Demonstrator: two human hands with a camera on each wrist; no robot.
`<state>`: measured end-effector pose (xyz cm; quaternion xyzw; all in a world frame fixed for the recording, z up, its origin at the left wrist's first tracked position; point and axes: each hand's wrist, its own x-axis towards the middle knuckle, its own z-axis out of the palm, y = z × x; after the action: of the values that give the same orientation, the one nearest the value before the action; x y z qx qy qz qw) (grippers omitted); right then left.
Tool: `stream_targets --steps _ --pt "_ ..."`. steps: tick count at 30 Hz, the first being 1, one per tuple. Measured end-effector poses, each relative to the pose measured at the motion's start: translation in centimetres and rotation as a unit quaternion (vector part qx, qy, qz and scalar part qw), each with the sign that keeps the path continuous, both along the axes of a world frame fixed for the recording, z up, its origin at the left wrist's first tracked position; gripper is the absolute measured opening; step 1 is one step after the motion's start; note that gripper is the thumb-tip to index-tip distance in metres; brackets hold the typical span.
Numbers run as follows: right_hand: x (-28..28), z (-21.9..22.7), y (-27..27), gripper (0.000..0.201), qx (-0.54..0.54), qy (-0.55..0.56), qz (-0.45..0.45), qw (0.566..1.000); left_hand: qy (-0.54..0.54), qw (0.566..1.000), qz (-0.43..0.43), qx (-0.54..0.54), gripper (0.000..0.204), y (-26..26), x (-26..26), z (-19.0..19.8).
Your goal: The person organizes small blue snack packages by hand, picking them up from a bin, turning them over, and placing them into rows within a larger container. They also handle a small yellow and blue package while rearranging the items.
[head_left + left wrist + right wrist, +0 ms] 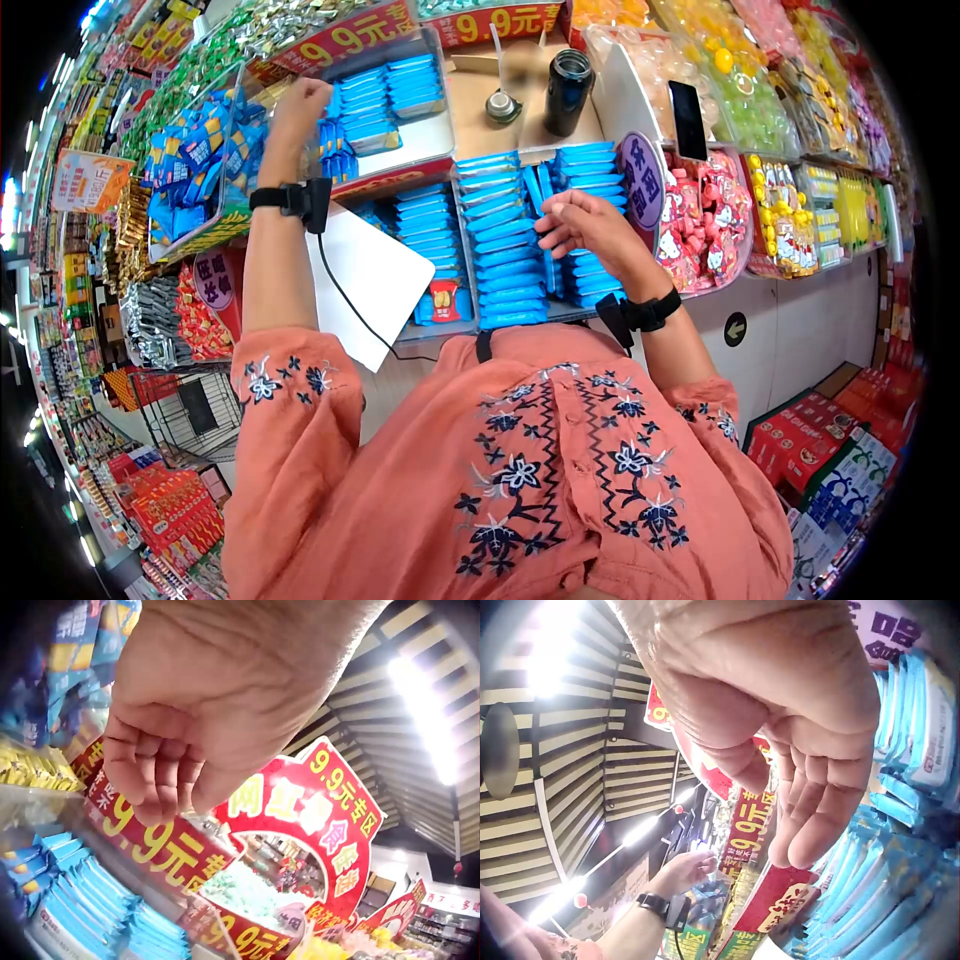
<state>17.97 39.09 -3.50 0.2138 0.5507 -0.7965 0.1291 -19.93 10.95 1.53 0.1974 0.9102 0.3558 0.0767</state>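
My left hand (297, 112) is raised beside several stacks of blue packets (410, 85) in the upper bin. Its fingers (169, 769) bend loosely, with nothing held in the left wrist view. Over the lower bin, my right hand (600, 235) hovers palm inward, its fingers (817, 799) relaxed and nothing in them. Beneath it, blue packets (505, 245) stand in tight upright rows, with a few leaning in a gap by the fingertips. One red packet (443, 300) lies at the front of the left row.
A white sheet (365, 275) lies left of the lower bin. Behind the rows stand a dark bottle (568, 95) and its lid with a straw (502, 105). A phone (687, 120) rests at the right. Loose blue packets (195, 150) fill a bin at left; a cart (190, 410) stands below.
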Motion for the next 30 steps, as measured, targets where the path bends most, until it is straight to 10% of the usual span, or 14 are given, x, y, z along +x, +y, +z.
stream_targets --steps 14,30 --pt "-0.8 -0.9 -0.9 0.03 0.0 -0.029 -0.043 0.999 0.011 0.879 -0.251 -0.405 0.023 3.5 -2.2 -8.9" --pt "-1.1 -1.8 -0.5 0.03 0.0 -0.036 -0.046 0.998 0.095 0.842 -0.297 -0.439 0.03 3.3 -1.6 -9.2"
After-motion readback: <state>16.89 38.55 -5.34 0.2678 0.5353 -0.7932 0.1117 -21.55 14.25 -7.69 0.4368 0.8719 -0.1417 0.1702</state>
